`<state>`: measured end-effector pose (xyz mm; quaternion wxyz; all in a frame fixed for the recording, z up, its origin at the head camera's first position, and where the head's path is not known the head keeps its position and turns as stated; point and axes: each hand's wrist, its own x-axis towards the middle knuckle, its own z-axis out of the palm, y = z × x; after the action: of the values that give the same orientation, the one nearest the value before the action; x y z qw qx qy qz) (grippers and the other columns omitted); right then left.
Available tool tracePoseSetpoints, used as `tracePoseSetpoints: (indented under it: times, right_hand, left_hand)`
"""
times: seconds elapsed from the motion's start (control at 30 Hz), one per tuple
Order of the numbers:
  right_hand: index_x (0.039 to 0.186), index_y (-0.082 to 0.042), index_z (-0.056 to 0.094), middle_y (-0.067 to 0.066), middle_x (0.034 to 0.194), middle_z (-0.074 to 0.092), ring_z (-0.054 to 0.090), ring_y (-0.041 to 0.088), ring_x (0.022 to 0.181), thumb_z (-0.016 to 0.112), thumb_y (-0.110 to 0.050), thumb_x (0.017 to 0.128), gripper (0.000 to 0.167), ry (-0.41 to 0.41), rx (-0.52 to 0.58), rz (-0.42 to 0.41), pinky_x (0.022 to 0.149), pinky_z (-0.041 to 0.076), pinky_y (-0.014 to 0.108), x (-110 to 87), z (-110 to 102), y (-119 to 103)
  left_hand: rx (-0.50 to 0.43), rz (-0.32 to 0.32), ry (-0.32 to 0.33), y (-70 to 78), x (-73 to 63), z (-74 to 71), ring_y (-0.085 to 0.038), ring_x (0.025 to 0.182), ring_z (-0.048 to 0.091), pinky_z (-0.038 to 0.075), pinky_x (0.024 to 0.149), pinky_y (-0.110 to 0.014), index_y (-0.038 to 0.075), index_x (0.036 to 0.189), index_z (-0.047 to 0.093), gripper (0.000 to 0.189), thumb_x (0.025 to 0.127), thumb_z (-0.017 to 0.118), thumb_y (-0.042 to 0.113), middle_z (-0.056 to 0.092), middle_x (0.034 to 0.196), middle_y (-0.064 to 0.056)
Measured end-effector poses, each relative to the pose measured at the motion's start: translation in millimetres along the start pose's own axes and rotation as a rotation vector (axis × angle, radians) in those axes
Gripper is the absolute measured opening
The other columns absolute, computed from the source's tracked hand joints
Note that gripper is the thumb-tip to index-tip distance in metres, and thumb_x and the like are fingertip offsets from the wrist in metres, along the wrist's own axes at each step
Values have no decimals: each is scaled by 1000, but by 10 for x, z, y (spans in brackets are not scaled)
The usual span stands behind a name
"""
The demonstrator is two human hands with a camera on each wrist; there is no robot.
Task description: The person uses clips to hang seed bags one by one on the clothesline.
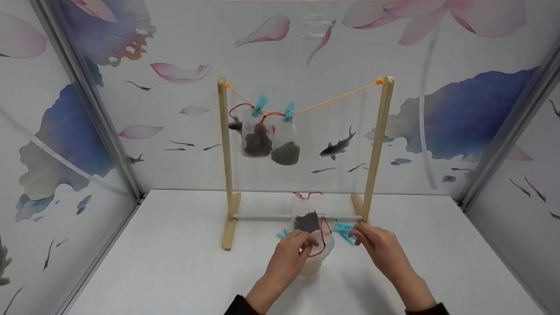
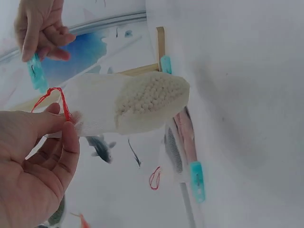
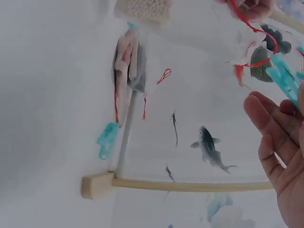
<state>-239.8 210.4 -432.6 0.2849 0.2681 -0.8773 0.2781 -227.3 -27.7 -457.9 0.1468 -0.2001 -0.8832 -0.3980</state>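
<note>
Between thumb and fingertips my left hand (image 1: 286,253) pinches the top of a white mesh drawstring bag (image 2: 152,102) filled with small white balls. A red drawstring (image 2: 56,90) loops out of its neck. My right hand (image 1: 388,251), to the right of the bag, pinches a light-blue clothespin (image 3: 285,78) by one end. The clothespin's other end points towards the bag's neck and red string. Two filled bags, one with dark contents (image 1: 257,144) and one with greenish contents (image 1: 285,153), hang clipped to an orange cord (image 1: 337,99).
A wooden frame (image 1: 379,148) carries the cord between its posts, with a white bar (image 1: 262,217) low down. Another bag with dark contents (image 1: 307,222) lies by the bar. Loose clothespins lie on the white table (image 1: 175,262), one left (image 1: 284,233), another right (image 3: 107,140).
</note>
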Motion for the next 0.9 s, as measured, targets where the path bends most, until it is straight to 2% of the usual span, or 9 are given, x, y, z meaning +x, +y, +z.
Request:
tracePoseSetpoints:
  times: [0.1, 0.2, 0.27, 0.33, 0.43, 0.6, 0.77, 0.9]
  right_hand:
    - [89, -7, 64, -2, 63, 60, 55, 10, 57, 69, -9, 91, 6, 116, -113, -240, 52, 48, 26, 430, -193, 37]
    - [88, -6, 61, 3, 61, 56, 51, 17, 53, 66, -14, 94, 11, 188, -217, -452, 49, 45, 31, 893, -406, 48]
    - [85, -5, 59, 5, 62, 60, 51, 20, 53, 68, -14, 93, 14, 190, -271, -545, 48, 44, 31, 1138, -522, 33]
    - [83, -5, 58, 6, 64, 63, 50, 20, 54, 70, -12, 91, 16, 178, -326, -601, 49, 43, 31, 1353, -628, 12]
    - [82, -5, 59, 7, 71, 69, 54, 23, 60, 75, -11, 85, 17, 141, -414, -617, 52, 47, 32, 1626, -749, -33]
    - [84, -3, 63, 10, 78, 71, 59, 28, 73, 71, -17, 90, 17, 69, -581, -592, 59, 51, 38, 2000, -854, -145]
    - [87, -1, 62, 13, 85, 71, 55, 29, 80, 63, -23, 96, 24, 3, -728, -564, 65, 50, 38, 2311, -923, -322]
    - [90, 0, 65, 14, 88, 70, 52, 29, 82, 60, -24, 98, 26, -34, -745, -516, 66, 47, 37, 2510, -942, -441]
  left_hand:
    - [27, 18, -8, 100, 170, -192, -6, 88, 62, 55, 78, -19, 14, 98, 70, 16, 94, 63, 0, 66, 101, 2]
    - [68, 41, 12, 220, 370, -385, -13, 95, 65, 58, 80, -25, 11, 100, 70, 17, 93, 61, -2, 67, 106, -3]
    - [94, 60, 26, 297, 487, -486, -16, 94, 66, 57, 78, -26, 10, 100, 70, 18, 92, 61, -3, 68, 108, -5]
    - [115, 80, 39, 378, 599, -571, -19, 96, 68, 57, 78, -28, 9, 101, 71, 19, 92, 60, -3, 69, 109, -6]
    - [151, 94, 53, 476, 779, -670, -20, 92, 68, 55, 75, -29, 10, 104, 72, 22, 94, 58, -3, 70, 112, -7]
    - [239, 70, 96, 550, 1120, -777, -18, 91, 70, 54, 68, -27, 14, 105, 75, 22, 97, 58, 3, 73, 112, -1]
    - [283, 52, 170, 613, 1446, -863, -15, 96, 72, 58, 76, -27, 16, 103, 78, 16, 98, 63, 13, 76, 107, 1]
    - [299, 44, 182, 661, 1678, -916, -15, 101, 72, 59, 81, -28, 14, 106, 78, 19, 99, 61, 12, 75, 110, 0]
